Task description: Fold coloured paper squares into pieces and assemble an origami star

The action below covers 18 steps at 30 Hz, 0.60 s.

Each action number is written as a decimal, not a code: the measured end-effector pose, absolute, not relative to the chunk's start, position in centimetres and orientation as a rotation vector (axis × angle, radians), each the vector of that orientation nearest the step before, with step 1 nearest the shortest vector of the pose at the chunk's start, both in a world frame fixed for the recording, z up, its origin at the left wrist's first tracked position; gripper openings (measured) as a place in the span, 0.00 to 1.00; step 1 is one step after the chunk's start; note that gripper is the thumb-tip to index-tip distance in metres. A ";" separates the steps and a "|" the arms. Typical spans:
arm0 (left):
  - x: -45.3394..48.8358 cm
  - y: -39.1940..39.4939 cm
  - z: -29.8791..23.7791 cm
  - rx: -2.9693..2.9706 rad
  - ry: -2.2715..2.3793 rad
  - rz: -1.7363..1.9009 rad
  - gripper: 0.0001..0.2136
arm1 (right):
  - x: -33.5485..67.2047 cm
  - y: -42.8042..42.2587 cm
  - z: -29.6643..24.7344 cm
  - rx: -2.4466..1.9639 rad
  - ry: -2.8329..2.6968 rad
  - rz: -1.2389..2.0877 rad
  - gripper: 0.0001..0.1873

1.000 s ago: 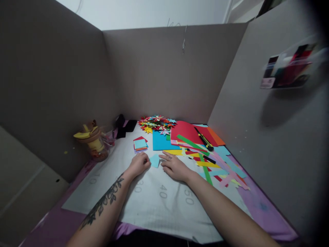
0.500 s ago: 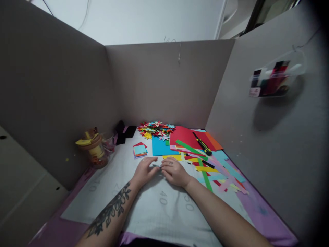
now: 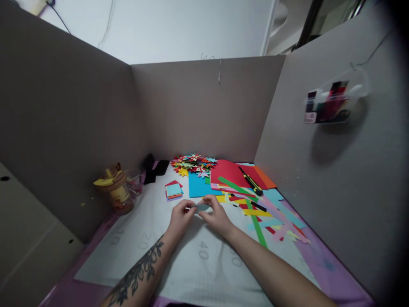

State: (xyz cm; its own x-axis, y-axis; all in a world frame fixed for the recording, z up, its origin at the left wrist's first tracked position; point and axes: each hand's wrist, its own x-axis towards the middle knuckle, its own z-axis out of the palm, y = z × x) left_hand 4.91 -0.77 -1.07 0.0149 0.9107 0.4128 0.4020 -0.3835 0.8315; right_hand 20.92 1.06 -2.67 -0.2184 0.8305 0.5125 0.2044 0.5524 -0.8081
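Observation:
A small pale blue piece of paper (image 3: pixel 201 207) is held up between both hands over the white sheet (image 3: pixel 153 264). My left hand (image 3: pixel 181 216) pinches its left end between thumb and fingers. At the opposite end, my right hand (image 3: pixel 217 215) curls its thumb and fingers around the paper's edge. Whether the paper is folded is too small to tell. Beyond my left hand lies a stack of coloured paper squares (image 3: pixel 174 190), with a light blue one on top. A blue paper sheet (image 3: pixel 198 185) lies just past my fingertips.
A pile of folded paper stars (image 3: pixel 193 164) sits at the back. On the right, a yellow-and-black utility knife (image 3: pixel 252 183) rests on red paper (image 3: pixel 228 172), near scattered paper strips (image 3: pixel 258 230). A lidded cup (image 3: pixel 118 192) stands left. A clear container (image 3: pixel 332 104) hangs on the right wall.
Both hands have turned and the paper between them now shows more of its face. My right fingers have lifted and spread from their tighter curl. The camera view has shifted slightly.

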 end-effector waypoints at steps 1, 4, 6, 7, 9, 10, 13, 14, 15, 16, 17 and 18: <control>5.0 -0.6 -1.2 1.740 1.342 1.346 0.04 | 20.7 1.2 -2.8 -0.897 -1.693 0.834 0.19; 5.1 -0.2 -1.5 1.658 1.337 1.308 0.04 | 20.4 1.6 -2.9 -0.916 -1.576 0.976 0.17; 5.1 -0.1 -1.7 1.629 1.341 1.271 0.05 | 20.5 1.9 -2.9 -0.903 -1.499 0.975 0.15; 5.2 0.0 -1.8 1.617 1.337 1.245 0.05 | 20.6 2.1 -3.0 -0.901 -1.468 0.953 0.15; 5.2 -0.1 -1.9 1.592 1.315 1.208 0.06 | 20.7 2.3 -3.1 -0.902 -1.411 0.922 0.15; 5.2 -0.1 -1.9 1.574 1.302 1.203 0.07 | 20.7 2.3 -3.1 -0.898 -1.385 0.927 0.17; 5.3 0.0 -2.0 1.486 1.280 1.244 0.08 | 20.5 2.1 -3.1 -0.865 -1.347 1.045 0.24; 5.3 0.0 -2.0 1.457 1.278 1.262 0.08 | 20.4 2.0 -3.0 -0.860 -1.350 1.095 0.26; 5.4 0.0 -2.0 1.437 1.276 1.274 0.08 | 20.2 1.8 -2.9 -0.864 -1.361 1.138 0.26; 5.4 0.0 -2.0 1.426 1.271 1.279 0.08 | 20.1 1.7 -2.8 -0.882 -1.372 1.164 0.26; 5.4 -0.1 -1.9 1.423 1.266 1.276 0.08 | 20.0 1.6 -2.7 -0.910 -1.376 1.173 0.25; 5.5 -0.1 -1.9 1.429 1.259 1.264 0.08 | 20.0 1.5 -2.6 -0.937 -1.374 1.171 0.25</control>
State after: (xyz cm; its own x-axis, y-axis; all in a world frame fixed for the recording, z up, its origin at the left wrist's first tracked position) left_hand 5.46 -0.09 -1.93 -0.0086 0.9876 0.1566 0.1524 -0.1535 0.9763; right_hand 19.98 1.46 -2.61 -0.1398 0.9654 0.2204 -0.0644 0.2132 -0.9749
